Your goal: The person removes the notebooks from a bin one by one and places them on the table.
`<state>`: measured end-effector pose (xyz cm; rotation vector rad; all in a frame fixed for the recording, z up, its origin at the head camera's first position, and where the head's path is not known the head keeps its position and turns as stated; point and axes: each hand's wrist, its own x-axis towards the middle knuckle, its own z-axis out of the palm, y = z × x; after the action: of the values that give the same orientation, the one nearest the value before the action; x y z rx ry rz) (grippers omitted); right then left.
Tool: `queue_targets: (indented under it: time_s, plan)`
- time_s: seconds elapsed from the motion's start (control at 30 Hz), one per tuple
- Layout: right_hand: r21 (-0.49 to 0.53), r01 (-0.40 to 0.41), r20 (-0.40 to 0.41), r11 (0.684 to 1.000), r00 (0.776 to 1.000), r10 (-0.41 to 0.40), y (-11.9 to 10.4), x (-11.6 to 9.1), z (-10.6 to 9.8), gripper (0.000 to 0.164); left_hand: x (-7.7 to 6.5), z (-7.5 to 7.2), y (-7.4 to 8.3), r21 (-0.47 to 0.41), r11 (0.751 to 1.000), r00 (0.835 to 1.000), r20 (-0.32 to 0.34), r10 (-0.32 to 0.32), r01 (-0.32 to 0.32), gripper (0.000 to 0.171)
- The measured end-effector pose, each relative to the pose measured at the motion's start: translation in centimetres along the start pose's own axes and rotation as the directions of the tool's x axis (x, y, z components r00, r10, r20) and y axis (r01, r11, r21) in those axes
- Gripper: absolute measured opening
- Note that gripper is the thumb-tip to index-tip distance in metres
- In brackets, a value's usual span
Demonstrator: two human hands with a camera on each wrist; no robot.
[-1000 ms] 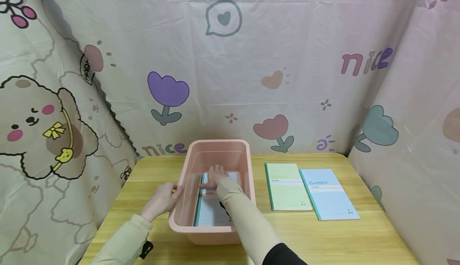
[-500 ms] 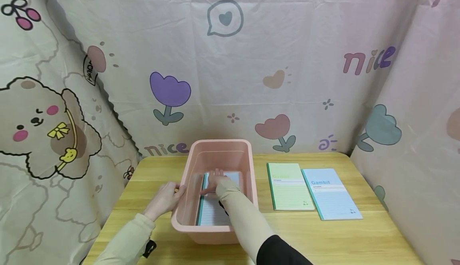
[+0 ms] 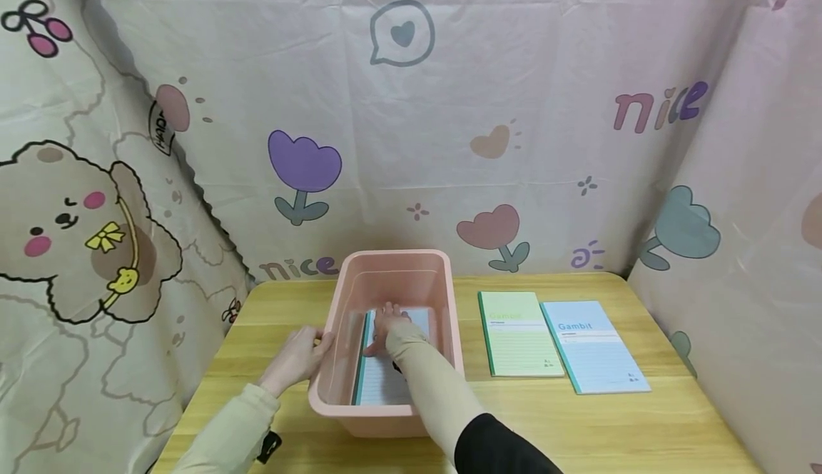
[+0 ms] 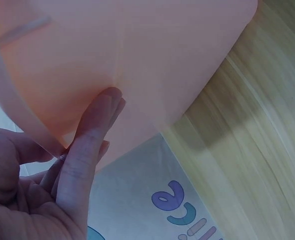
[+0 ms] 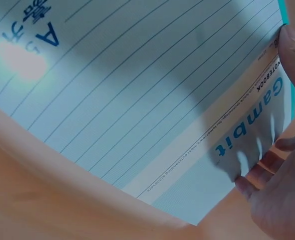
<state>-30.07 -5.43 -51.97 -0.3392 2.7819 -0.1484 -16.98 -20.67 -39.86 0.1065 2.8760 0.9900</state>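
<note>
The light-wood table (image 3: 642,431) carries a pink rectangular plastic tub (image 3: 449,331), and inside that tub a pale blue lined "Gambit" notebook with a teal spine (image 3: 379,381) is seen lying on the bottom. The right hand (image 3: 385,325) is reached down into the tub; in the right wrist view its fingers (image 5: 287,42) are spread over the notebook's top edge and held flat on the cover, nothing being clasped. The left hand (image 3: 297,354) is laid against the tub's outer left wall, its straight fingers (image 4: 95,122) pressed to the plastic, so the tub is steadied rather than gripped.

For the notebook to be seated well, it is best pressed flat and squared to the tub's walls while the tub is kept from sliding on the wood. The covers are probably thin and bendable, so even pressure is advised.

Further right on the table, a green notebook (image 3: 519,333) and a second blue notebook (image 3: 594,345) are laid side by side, apart from the tub
</note>
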Motion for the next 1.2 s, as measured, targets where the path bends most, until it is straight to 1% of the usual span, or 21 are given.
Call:
queue_targets:
  time_s: [0.03, 0.17, 0.23, 0.27, 0.4, 0.47, 0.63, 0.8, 0.93, 1.07, 1.2]
  plan:
    - [0.002, -0.001, -0.005, 1.0, 1.0, 0.001, 0.0, -0.1, 0.0, 0.112, 0.0, 0.0, 0.0, 0.001, 1.0, 1.0, -0.002, 0.001, -0.001, 0.032]
    - [-0.05, 0.004, -0.041, 0.999, 0.999, -0.006, 0.0, -0.2, 0.0, 0.113, -0.1, 0.0, 0.1, 0.002, 1.0, 1.0, -0.007, -0.005, 0.005, 0.032]
    - [-0.105, 0.001, -0.046, 0.994, 0.999, -0.006, 0.1, -0.3, 0.1, 0.113, -0.2, 0.0, 0.2, 0.0, 1.0, 1.0, -0.005, -0.007, 0.007, 0.031]
    - [-0.116, 0.001, -0.048, 0.993, 0.999, -0.006, 0.2, -0.3, 0.2, 0.113, -0.2, 0.1, 0.2, -0.002, 1.0, 1.0, -0.004, -0.01, 0.01, 0.031]
    - [-0.145, -0.004, -0.04, 0.989, 0.999, -0.002, 0.3, -0.4, 0.1, 0.113, -0.2, 0.2, 0.3, -0.015, 1.0, 1.0, -0.008, -0.009, 0.009, 0.03]
    - [-0.136, 0.001, -0.057, 0.991, 0.998, -0.009, 0.3, -0.5, -0.1, 0.111, -0.2, 0.2, 0.3, -0.018, 1.0, 1.0, -0.013, -0.005, 0.005, 0.03]
    - [-0.187, 0.015, -0.075, 0.982, 0.997, -0.029, 0.1, -0.5, -0.5, 0.111, -0.2, 0.1, 0.3, -0.013, 1.0, 1.0, -0.021, -0.002, 0.002, 0.029]
    - [-0.188, 0.019, -0.079, 0.982, 0.996, -0.034, 0.0, 0.1, -0.4, 0.119, -0.3, 0.0, 0.2, -0.015, 1.0, 1.0, -0.019, -0.01, 0.01, 0.029]
    - [-0.198, 0.011, -0.109, 0.98, 0.993, -0.033, 0.1, 0.5, -0.2, 0.123, -0.3, 0.1, 0.1, -0.011, 1.0, 1.0, -0.024, -0.004, 0.004, 0.028]
    - [-0.201, 0.011, -0.145, 0.98, 0.989, -0.04, 0.3, 0.7, -0.3, 0.124, -0.3, 0.1, 0.0, -0.013, 1.0, 1.0, -0.029, 0.005, -0.006, 0.028]
    - [-0.166, 0.011, -0.158, 0.986, 0.987, -0.038, 0.4, 0.6, -0.6, 0.123, -0.1, 0.2, -0.1, -0.009, 1.0, 0.999, -0.04, 0.005, -0.005, 0.027]
